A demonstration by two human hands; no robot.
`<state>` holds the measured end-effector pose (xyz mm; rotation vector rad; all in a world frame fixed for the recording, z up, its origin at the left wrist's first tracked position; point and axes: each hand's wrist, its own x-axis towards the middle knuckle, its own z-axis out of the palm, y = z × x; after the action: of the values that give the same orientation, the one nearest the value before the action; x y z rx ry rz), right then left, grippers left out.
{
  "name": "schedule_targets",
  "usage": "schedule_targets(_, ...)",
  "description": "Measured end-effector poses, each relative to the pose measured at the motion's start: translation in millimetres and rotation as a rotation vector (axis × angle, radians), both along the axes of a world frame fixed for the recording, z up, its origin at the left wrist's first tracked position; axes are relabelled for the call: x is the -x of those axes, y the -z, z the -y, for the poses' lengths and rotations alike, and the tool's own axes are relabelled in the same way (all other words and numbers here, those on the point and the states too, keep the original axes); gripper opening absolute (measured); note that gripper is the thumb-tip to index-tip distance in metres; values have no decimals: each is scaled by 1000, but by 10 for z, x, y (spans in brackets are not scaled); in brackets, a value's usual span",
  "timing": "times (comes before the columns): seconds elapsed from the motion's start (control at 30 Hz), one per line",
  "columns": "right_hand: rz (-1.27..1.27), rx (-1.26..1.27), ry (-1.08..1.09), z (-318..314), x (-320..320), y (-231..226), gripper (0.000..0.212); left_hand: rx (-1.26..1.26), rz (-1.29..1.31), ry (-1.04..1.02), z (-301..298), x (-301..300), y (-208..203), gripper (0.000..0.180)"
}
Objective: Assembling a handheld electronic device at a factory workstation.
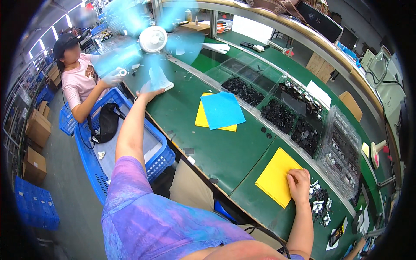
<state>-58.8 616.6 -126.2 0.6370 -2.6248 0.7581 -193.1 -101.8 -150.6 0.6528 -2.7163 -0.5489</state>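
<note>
My left hand [149,92] reaches out to the far left, closed at the white base of a small electric fan [153,39]. The fan's light-blue blades are smeared by motion and partly veil the fingers. My right hand [298,184], fingers curled, rests on the right edge of a yellow sheet [277,175]; whatever its fingertips may hold is hidden. Small black and silver parts [320,203] lie in a pile just right of that hand. Farther left on the green table [208,151], a blue sheet [223,110] overlaps another yellow sheet [203,123].
Clear plastic trays [340,149] and compartments of small black parts [277,115] line the table's far side. At left, a blue plastic basket [162,158] contains a black bag [108,123]. A co-worker [80,82] in a pink shirt is beyond it. Cardboard boxes [34,167] stand behind.
</note>
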Motion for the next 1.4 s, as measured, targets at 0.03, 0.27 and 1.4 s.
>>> schedule_targets(0.03,-6,-2,-2,-3,0,-10,9,-20,114,-116,-107,-73,-106,107)
schedule_targets(0.27,-12,1,-25,6,20,4,10,-87,3,-56,257,41,103,104)
schedule_targets(1.4,59,54,-51,-62,22,96,11,-1777,-1055,-63,-397,-1332,525,56)
